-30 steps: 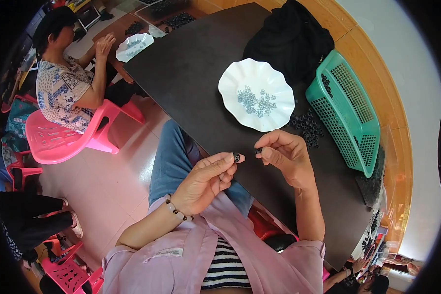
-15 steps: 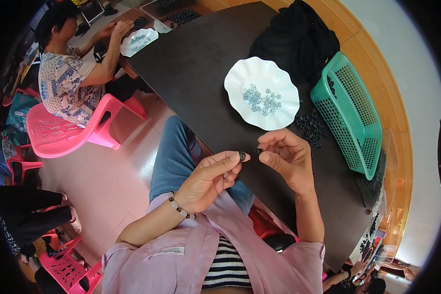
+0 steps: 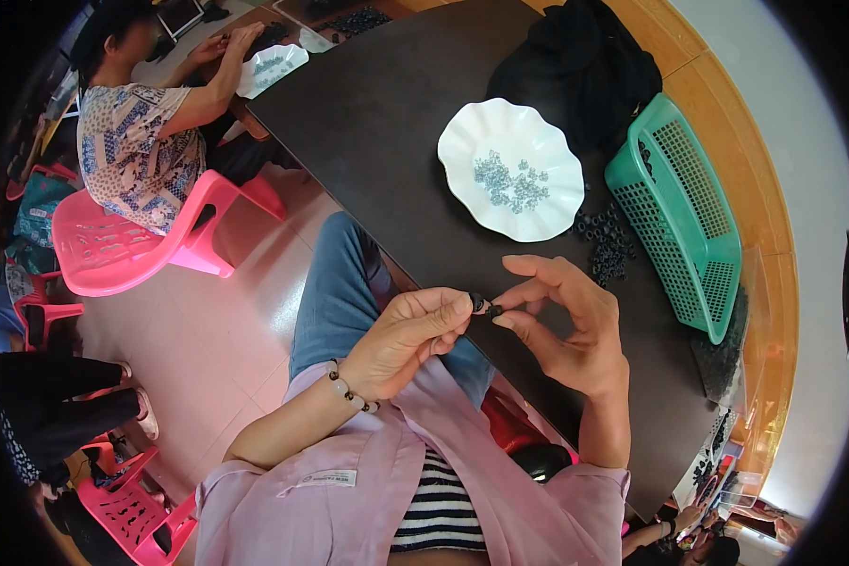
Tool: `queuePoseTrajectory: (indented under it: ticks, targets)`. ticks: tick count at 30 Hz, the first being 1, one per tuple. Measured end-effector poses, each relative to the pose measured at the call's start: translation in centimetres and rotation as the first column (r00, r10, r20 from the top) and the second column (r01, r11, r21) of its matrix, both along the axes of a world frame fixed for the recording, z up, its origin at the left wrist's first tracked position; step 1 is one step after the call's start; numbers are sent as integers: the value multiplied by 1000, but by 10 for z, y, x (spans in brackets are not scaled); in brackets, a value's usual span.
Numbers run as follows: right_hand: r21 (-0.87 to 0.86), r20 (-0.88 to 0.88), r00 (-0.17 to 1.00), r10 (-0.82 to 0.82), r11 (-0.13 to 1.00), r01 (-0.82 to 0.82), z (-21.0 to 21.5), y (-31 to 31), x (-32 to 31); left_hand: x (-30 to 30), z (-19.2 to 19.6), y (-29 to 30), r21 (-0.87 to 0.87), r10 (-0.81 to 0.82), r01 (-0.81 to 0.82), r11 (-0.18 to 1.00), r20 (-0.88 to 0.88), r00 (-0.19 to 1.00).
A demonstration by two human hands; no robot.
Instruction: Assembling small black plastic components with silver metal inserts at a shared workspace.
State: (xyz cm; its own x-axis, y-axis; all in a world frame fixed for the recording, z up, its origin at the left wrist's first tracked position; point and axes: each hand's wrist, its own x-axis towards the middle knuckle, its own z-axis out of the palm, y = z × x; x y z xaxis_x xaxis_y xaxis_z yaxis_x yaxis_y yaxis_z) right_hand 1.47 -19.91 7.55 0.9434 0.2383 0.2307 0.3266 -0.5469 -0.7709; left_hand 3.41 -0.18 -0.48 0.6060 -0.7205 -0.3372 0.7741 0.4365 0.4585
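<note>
Over the table's near edge, my left hand (image 3: 407,341) pinches a small black round part (image 3: 477,302) between thumb and forefinger. Close beside it, the thumb and a finger of my right hand (image 3: 580,340) grip a second small black piece (image 3: 495,310), the other fingers raised. The two pieces nearly meet; whether they touch is hard to tell. Beyond my hands stands a white wavy-rimmed plate (image 3: 486,127) holding a scatter of tiny clear pieces (image 3: 511,184). To its right lies a loose pile of small black pieces (image 3: 611,250) on the dark table (image 3: 377,151).
A green perforated basket (image 3: 653,247) stands right of the pile, near a wooden ledge. Black cloth (image 3: 580,75) lies behind the plate. At far left, a co-worker (image 3: 140,151) sits on a pink chair (image 3: 113,247) by another white plate (image 3: 250,87).
My right hand has brought its black piece down against or close to the part in my left hand. The view has shifted slightly.
</note>
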Motion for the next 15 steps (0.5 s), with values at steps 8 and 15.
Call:
queuePoseTrajectory:
  ticks: [8, 15]
  targets:
    - [-123, 136, 990, 37, 992, -20, 3, -1, 1, -1, -3, -3, 34, 12, -13, 999, 36, 999]
    - [-197, 165, 985, 59, 980, -26, 1, 0, 3, -1, -3, -4, 55, 11, -12, 998, 9, 1000]
